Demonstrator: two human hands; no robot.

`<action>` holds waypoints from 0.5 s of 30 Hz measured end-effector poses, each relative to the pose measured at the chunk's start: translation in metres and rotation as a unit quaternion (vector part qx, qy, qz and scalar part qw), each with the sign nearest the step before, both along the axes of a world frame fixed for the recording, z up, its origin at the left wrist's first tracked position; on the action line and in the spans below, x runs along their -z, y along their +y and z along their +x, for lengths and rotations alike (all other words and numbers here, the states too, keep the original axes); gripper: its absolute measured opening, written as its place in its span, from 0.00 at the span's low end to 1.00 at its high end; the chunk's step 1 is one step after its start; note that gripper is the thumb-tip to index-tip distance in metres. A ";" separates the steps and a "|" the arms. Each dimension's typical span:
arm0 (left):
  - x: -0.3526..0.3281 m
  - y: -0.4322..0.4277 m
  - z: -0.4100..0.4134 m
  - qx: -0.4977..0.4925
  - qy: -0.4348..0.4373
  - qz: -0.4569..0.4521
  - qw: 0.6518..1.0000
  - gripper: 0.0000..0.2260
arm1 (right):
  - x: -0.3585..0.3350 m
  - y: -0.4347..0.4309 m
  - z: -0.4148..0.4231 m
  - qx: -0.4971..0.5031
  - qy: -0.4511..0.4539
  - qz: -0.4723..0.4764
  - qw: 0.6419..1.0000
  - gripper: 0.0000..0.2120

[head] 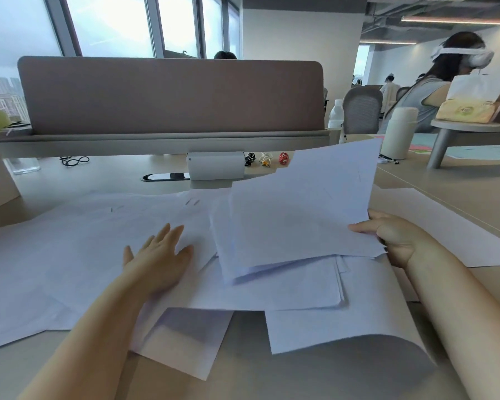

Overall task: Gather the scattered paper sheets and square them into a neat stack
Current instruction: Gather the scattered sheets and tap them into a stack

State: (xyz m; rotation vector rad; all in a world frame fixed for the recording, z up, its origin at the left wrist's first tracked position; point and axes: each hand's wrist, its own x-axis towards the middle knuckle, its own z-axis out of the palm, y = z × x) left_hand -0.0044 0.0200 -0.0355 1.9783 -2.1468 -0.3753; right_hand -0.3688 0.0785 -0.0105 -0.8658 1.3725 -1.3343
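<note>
right hand (393,238) pinches thin, limp white sheets (295,215); left hand (159,261) flat.

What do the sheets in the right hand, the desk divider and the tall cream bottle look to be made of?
Sheets in the right hand: thin matte white paper; they bend and fan at the edges where the right hand pinches them. Desk divider: probably felt or fabric-covered board; flat brown-grey, no shine. Cream bottle: smooth matte shell, coated metal or plastic; I cannot tell which.

A brown divider (171,96) backs the desk (98,177); white box (215,166), cream flask (399,132), water bottle (336,115) nearby.
</note>
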 end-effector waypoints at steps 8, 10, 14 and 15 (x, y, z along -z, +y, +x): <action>0.000 0.003 -0.027 0.026 -0.007 0.048 0.998 0.26 | 0.003 -0.003 0.035 -0.071 0.018 0.046 0.996 0.14; 0.002 0.001 -0.031 0.084 -0.020 0.032 0.996 0.28 | 0.003 -0.004 0.044 -0.088 0.017 0.044 0.995 0.12; -0.005 0.010 -0.040 0.136 0.148 0.024 0.979 0.25 | 0.006 -0.006 0.046 -0.097 0.026 0.040 0.994 0.13; -0.008 0.012 -0.039 0.117 0.195 0.017 0.974 0.27 | 0.007 -0.007 0.044 -0.092 0.034 0.042 0.994 0.15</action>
